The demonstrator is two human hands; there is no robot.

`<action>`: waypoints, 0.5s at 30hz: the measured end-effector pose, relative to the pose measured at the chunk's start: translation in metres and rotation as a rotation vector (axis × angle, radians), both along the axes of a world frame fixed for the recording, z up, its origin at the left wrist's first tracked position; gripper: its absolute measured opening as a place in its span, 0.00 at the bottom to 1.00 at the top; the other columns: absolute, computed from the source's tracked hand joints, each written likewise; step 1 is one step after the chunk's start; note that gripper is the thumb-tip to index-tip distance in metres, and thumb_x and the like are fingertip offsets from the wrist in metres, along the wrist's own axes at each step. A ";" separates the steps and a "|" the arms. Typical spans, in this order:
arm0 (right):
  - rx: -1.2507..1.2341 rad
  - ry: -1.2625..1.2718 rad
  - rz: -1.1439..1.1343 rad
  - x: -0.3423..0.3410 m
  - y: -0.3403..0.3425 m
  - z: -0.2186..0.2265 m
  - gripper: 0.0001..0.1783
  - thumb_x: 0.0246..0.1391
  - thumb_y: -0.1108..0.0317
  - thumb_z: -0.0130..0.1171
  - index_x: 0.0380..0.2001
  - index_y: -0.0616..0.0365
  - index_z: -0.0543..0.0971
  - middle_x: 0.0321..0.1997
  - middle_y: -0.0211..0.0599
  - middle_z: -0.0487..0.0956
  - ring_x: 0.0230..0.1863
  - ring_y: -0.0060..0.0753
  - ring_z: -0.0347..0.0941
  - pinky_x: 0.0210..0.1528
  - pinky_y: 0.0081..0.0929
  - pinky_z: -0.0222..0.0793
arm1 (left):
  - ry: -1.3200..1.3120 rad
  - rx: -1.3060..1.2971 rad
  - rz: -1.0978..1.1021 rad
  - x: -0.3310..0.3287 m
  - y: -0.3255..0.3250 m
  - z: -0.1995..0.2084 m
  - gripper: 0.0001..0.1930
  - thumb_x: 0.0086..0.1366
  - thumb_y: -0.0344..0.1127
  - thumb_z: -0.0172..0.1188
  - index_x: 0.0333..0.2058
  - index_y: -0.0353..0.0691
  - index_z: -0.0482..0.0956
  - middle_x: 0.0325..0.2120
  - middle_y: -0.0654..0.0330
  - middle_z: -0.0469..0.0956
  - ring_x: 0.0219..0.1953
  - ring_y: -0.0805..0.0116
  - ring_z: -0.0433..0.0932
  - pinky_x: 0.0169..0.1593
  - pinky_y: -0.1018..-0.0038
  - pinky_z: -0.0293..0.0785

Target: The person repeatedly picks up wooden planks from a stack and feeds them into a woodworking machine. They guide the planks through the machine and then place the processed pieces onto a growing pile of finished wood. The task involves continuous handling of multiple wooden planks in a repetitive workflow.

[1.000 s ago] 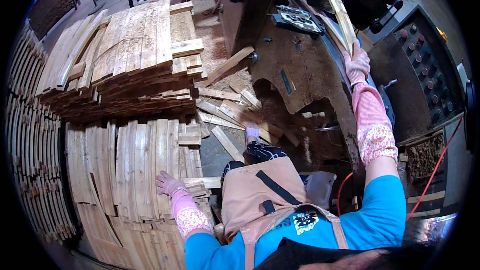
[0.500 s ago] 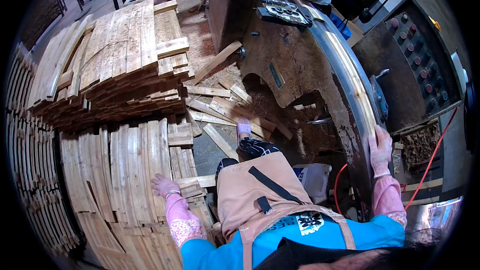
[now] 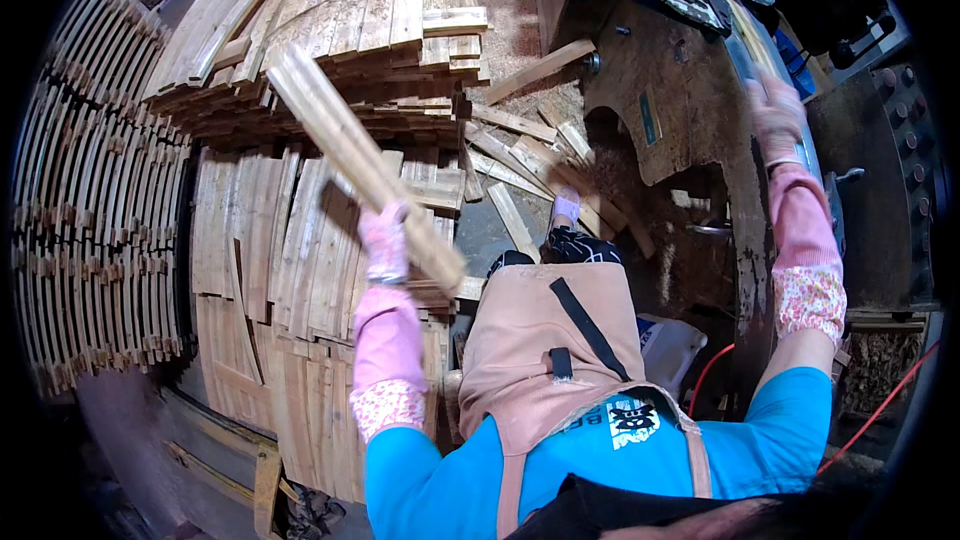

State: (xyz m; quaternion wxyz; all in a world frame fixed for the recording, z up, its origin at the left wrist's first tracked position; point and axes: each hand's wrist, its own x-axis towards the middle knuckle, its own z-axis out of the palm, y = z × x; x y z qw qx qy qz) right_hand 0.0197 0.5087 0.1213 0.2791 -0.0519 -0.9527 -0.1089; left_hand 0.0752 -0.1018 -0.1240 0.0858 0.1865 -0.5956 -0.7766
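My left hand (image 3: 384, 240), in a pale pink glove, is closed around a wooden board (image 3: 340, 130). The board is held slantwise above the lower stack of boards (image 3: 285, 270), its far end toward the upper stack. It is slightly smeared by motion, and I cannot tell whether it is a single piece. My right hand (image 3: 776, 120), also gloved, reaches forward over the long metal bed of a woodworking machine (image 3: 752, 240). Motion blurs its fingers. Just beyond it, a strip of wood (image 3: 745, 30) lies along the bed toward the machine head.
A taller stack of boards (image 3: 350, 0) stands at the far left. Slatted rows of wood (image 3: 100, 180) line the left side. Offcuts (image 3: 515, 220) and sawdust cover the floor by my foot. A push-button panel (image 3: 905, 140) is at right, with a red hose (image 3: 880, 405) below.
My left hand has taken a board off the lower stack and raised it. My right hand has moved forward along the machine bed. The whole view has swung left.
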 end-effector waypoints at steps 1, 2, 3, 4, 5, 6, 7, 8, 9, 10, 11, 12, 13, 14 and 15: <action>-0.343 -0.027 0.271 0.004 -0.041 -0.009 0.21 0.61 0.55 0.64 0.54 0.52 0.82 0.55 0.42 0.83 0.57 0.49 0.78 0.61 0.40 0.73 | 0.013 0.199 -0.050 -0.013 0.037 0.037 0.25 0.58 0.29 0.63 0.54 0.30 0.72 0.44 0.52 0.78 0.42 0.56 0.80 0.48 0.64 0.80; -0.501 -0.230 0.428 0.015 -0.093 -0.015 0.25 0.57 0.57 0.69 0.55 0.55 0.81 0.57 0.44 0.82 0.61 0.47 0.77 0.65 0.39 0.70 | 0.019 0.395 -0.090 -0.018 0.074 0.073 0.25 0.58 0.28 0.63 0.55 0.32 0.72 0.45 0.53 0.77 0.43 0.57 0.80 0.49 0.64 0.80; -0.714 -0.514 0.550 0.034 -0.157 -0.008 0.35 0.52 0.56 0.74 0.61 0.58 0.77 0.63 0.48 0.78 0.66 0.46 0.72 0.69 0.38 0.66 | 0.152 0.459 -0.102 -0.018 0.106 0.097 0.24 0.59 0.28 0.62 0.55 0.34 0.71 0.44 0.54 0.77 0.44 0.59 0.80 0.50 0.65 0.80; -0.668 -0.619 0.706 0.054 -0.184 -0.016 0.46 0.50 0.54 0.75 0.68 0.58 0.68 0.68 0.54 0.71 0.70 0.50 0.67 0.70 0.37 0.64 | 0.180 0.472 -0.201 -0.024 0.145 0.127 0.24 0.60 0.30 0.62 0.56 0.35 0.70 0.43 0.54 0.76 0.44 0.61 0.80 0.50 0.65 0.80; -0.636 -0.639 0.695 0.072 -0.202 -0.015 0.50 0.48 0.54 0.76 0.71 0.57 0.64 0.70 0.54 0.68 0.71 0.49 0.65 0.71 0.37 0.63 | 0.264 0.503 -0.330 -0.027 0.178 0.155 0.25 0.61 0.32 0.63 0.56 0.34 0.69 0.43 0.54 0.76 0.45 0.62 0.79 0.50 0.66 0.79; -0.602 -0.662 0.692 0.089 -0.214 -0.011 0.55 0.47 0.54 0.77 0.73 0.56 0.60 0.72 0.55 0.65 0.72 0.49 0.63 0.72 0.36 0.62 | 0.140 0.510 -0.550 -0.024 0.200 0.172 0.29 0.63 0.38 0.66 0.59 0.33 0.67 0.46 0.54 0.76 0.46 0.63 0.79 0.52 0.64 0.78; -0.800 -0.595 0.550 0.106 -0.208 -0.008 0.56 0.47 0.56 0.77 0.74 0.55 0.58 0.73 0.54 0.64 0.72 0.47 0.63 0.72 0.36 0.61 | 0.288 0.496 -0.643 -0.017 0.224 0.187 0.34 0.64 0.41 0.67 0.63 0.33 0.65 0.51 0.51 0.75 0.51 0.60 0.77 0.57 0.62 0.75; -0.996 -0.522 0.406 0.119 -0.195 -0.007 0.57 0.47 0.57 0.76 0.75 0.54 0.56 0.73 0.53 0.64 0.72 0.45 0.63 0.73 0.36 0.61 | 0.434 0.474 -0.728 -0.013 0.243 0.192 0.38 0.64 0.45 0.67 0.66 0.32 0.62 0.57 0.47 0.73 0.56 0.57 0.76 0.62 0.61 0.73; -0.953 -0.507 0.285 0.130 -0.192 0.021 0.56 0.48 0.62 0.74 0.76 0.52 0.55 0.75 0.48 0.62 0.73 0.40 0.61 0.74 0.35 0.59 | 0.484 0.438 -0.801 -0.011 0.250 0.189 0.43 0.64 0.47 0.68 0.69 0.32 0.57 0.62 0.44 0.69 0.62 0.54 0.72 0.66 0.60 0.68; -1.015 -0.346 0.391 0.144 -0.160 0.014 0.55 0.49 0.66 0.72 0.77 0.52 0.54 0.76 0.45 0.61 0.73 0.38 0.61 0.73 0.35 0.59 | 0.538 0.405 -0.892 -0.012 0.256 0.183 0.47 0.64 0.50 0.68 0.72 0.32 0.53 0.67 0.41 0.64 0.67 0.52 0.68 0.70 0.59 0.63; -1.209 -0.306 0.310 0.164 -0.149 0.028 0.53 0.49 0.69 0.71 0.76 0.52 0.55 0.76 0.42 0.60 0.73 0.36 0.60 0.73 0.33 0.58 | 0.545 0.268 -0.930 -0.011 0.250 0.169 0.50 0.64 0.48 0.69 0.73 0.31 0.50 0.71 0.40 0.58 0.73 0.52 0.58 0.74 0.62 0.56; -1.182 -0.270 0.168 0.187 -0.135 0.040 0.52 0.50 0.71 0.69 0.76 0.53 0.55 0.76 0.41 0.60 0.73 0.35 0.60 0.73 0.32 0.58 | 0.453 0.160 -0.914 -0.009 0.235 0.148 0.48 0.63 0.48 0.68 0.72 0.31 0.52 0.70 0.40 0.60 0.73 0.52 0.60 0.73 0.62 0.57; -1.130 -0.264 -0.019 0.211 -0.126 0.055 0.50 0.52 0.71 0.66 0.76 0.55 0.55 0.76 0.43 0.61 0.73 0.35 0.60 0.73 0.31 0.57 | 0.364 0.055 -0.907 -0.007 0.223 0.119 0.47 0.63 0.47 0.67 0.72 0.30 0.53 0.70 0.40 0.61 0.72 0.52 0.61 0.73 0.63 0.58; -0.995 -0.238 -0.019 0.236 -0.102 0.054 0.48 0.54 0.70 0.64 0.76 0.55 0.55 0.76 0.42 0.61 0.73 0.36 0.60 0.74 0.31 0.55 | 0.236 0.119 -0.823 -0.008 0.218 0.058 0.43 0.63 0.46 0.66 0.71 0.31 0.57 0.68 0.40 0.65 0.71 0.52 0.63 0.73 0.64 0.58; -0.919 -0.228 0.025 0.264 -0.060 0.039 0.48 0.54 0.70 0.65 0.76 0.55 0.56 0.77 0.41 0.61 0.73 0.36 0.60 0.74 0.31 0.53 | 0.103 -0.024 -0.821 0.003 0.188 0.040 0.42 0.66 0.45 0.63 0.71 0.28 0.55 0.69 0.41 0.63 0.71 0.53 0.63 0.72 0.63 0.61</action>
